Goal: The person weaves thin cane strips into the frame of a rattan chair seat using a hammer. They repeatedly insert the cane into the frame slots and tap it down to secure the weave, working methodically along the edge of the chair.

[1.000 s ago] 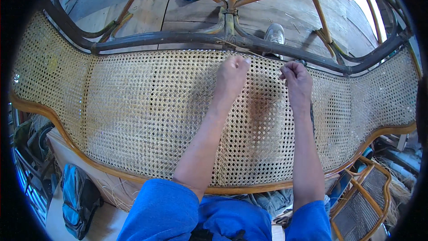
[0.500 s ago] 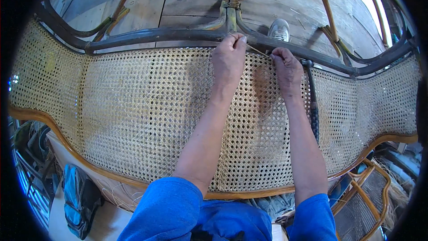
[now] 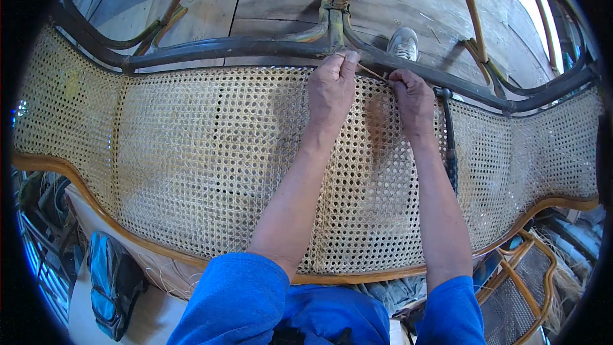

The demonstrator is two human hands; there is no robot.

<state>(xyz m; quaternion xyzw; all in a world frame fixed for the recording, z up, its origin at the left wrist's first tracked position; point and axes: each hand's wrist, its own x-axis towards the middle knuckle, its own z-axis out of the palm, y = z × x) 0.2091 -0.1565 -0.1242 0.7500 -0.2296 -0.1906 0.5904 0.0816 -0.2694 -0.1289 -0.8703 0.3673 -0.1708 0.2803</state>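
A wide panel of woven cane webbing (image 3: 211, 153) fills the middle of the view, bordered at its far side by a dark rattan rail (image 3: 255, 49). Both my hands are at that far edge, right of centre. A thin cane strip (image 3: 371, 73) stretches between them along the rail. My left hand (image 3: 332, 86) pinches its left end between thumb and finger. With fingers closed, my right hand (image 3: 414, 99) grips the strip's other end. On the webbing, just right of that hand, lies a dark-handled hammer (image 3: 450, 134), its head against the rail.
Rattan legs and braces (image 3: 469, 16) rise beyond the rail, above a wooden floor (image 3: 274, 16). A shoe (image 3: 403, 45) shows there. At lower left leans a blue and black backpack (image 3: 105, 287). Another rattan piece with webbing (image 3: 523, 287) stands at lower right.
My left hand has shifted very slightly right and down. The right hand has hardly moved, and the strip stays stretched between them.
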